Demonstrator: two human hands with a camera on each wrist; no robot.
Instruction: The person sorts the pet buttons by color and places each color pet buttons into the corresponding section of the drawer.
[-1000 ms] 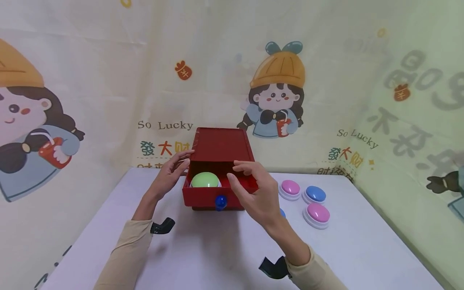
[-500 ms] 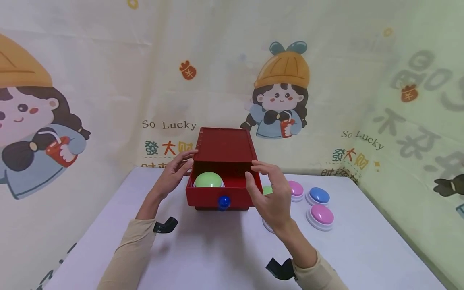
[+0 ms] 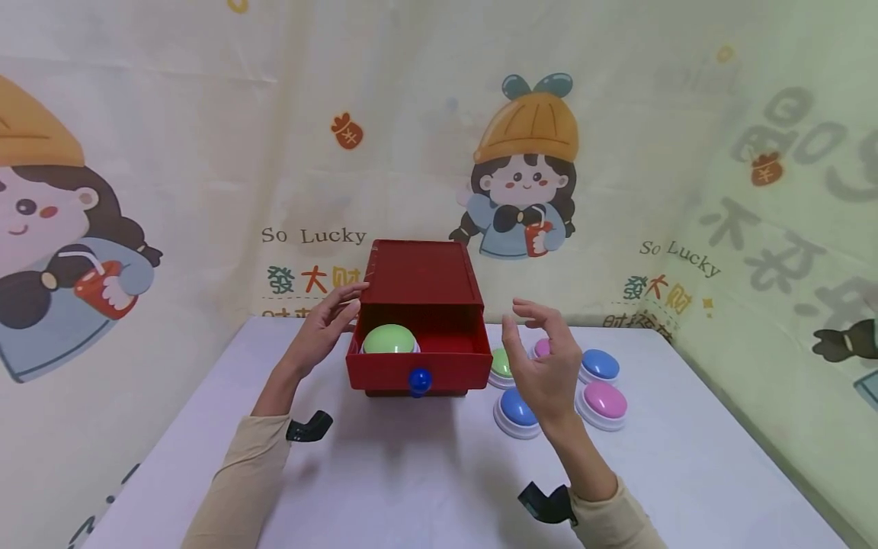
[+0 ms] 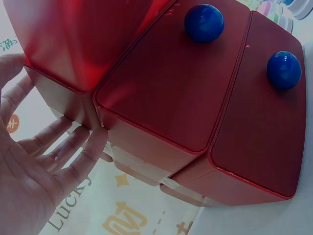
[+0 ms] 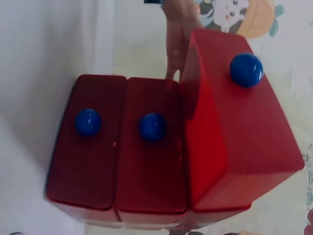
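Note:
A red cabinet point(image 3: 421, 271) with three drawers stands on the table. Its top drawer point(image 3: 384, 372), with a blue knob point(image 3: 420, 380), is pulled out. Inside, toward the left, sits a push button with a green dome point(image 3: 389, 339) and white rim. My left hand point(image 3: 318, 332) rests its fingertips on the cabinet's left side; the left wrist view shows these fingers point(image 4: 80, 152) nearly straight along the wall. To the right of the drawer, my right hand point(image 3: 545, 366) hovers with thumb and fingers spread, holding nothing. It overlaps several push buttons in the head view.
Right of the cabinet lie another green button point(image 3: 502, 364), a blue button point(image 3: 516, 410) near the front, a second blue button point(image 3: 600, 364) and a pink button point(image 3: 605, 400). A further pink button point(image 3: 542, 348) is partly hidden. The two lower drawers point(image 4: 171, 93) are closed.
My right hand has moved right, from over the drawer's right side to beside it, uncovering the green and front blue buttons. My left hand stays at the cabinet; the drawer remains out.

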